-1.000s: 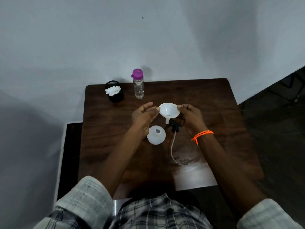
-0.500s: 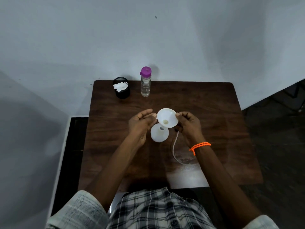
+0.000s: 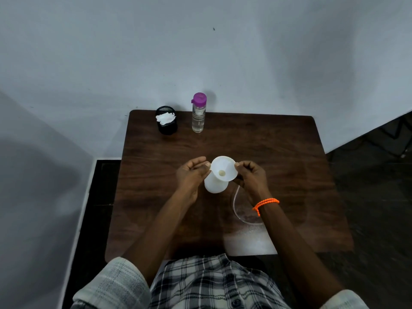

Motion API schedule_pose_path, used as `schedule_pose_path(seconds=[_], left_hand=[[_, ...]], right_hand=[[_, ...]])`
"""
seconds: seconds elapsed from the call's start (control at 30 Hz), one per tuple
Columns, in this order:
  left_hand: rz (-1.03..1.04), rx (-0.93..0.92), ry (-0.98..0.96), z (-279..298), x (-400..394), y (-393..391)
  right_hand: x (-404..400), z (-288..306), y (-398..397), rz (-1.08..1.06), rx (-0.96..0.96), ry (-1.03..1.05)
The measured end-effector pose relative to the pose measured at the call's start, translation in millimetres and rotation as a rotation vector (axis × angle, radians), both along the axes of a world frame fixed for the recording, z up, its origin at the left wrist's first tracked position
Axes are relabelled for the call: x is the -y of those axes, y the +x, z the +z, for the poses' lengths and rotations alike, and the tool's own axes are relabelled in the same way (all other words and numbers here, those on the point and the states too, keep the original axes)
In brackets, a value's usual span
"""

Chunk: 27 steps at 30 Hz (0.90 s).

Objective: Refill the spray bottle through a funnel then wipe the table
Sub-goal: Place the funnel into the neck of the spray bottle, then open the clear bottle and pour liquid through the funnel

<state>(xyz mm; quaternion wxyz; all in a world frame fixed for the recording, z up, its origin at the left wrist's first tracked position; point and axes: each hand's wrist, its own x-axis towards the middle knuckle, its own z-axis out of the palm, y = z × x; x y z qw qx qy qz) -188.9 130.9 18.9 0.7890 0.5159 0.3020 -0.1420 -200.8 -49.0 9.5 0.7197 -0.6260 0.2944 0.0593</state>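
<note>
a white funnel sat over the white spray bottle near the middle of the dark wooden table, its spout pointing down at the bottle's mouth; whether the spout was seated inside could not be told; the left hand pinched the funnel's left rim between thumb and fingertips, the other fingers loosely curled; the right hand pinched the right rim the same way, its fingers folded in toward the palm; an orange bracelet circled the right wrist; a clear thin tube curved over the table below the right hand, partly hidden by the forearm; its upper end was hidden behind the hand; at the far edge stood a clear bottle with a purple cap, upright, and just left of it a black mesh cup holding crumpled white tissue; the two stood near each other but apart, well away from the hands; a pale glare patch lay on the table's near edge by the right forearm; checked sleeves and a checked shirt filled the bottom of the view.
</note>
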Motion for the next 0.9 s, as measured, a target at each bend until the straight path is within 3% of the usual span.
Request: schedule_pose_path(seconds=[0.27,0.6,0.9], left_hand=[[0.035,-0.017,0.030,-13.1,-3.0,-3.5],[0.145,-0.047,-0.075,-21.2,-17.7,14.8],[0.076,0.011,0.124,-30.4,-22.8,93.5]], right_hand=[[2.3,-10.2,2.2,-0.003,-0.016,0.033],[17.8,-13.1,30.7,0.006,-0.062,0.011],[13.5,-45.2,109.9,0.087,-0.094,-0.062]])
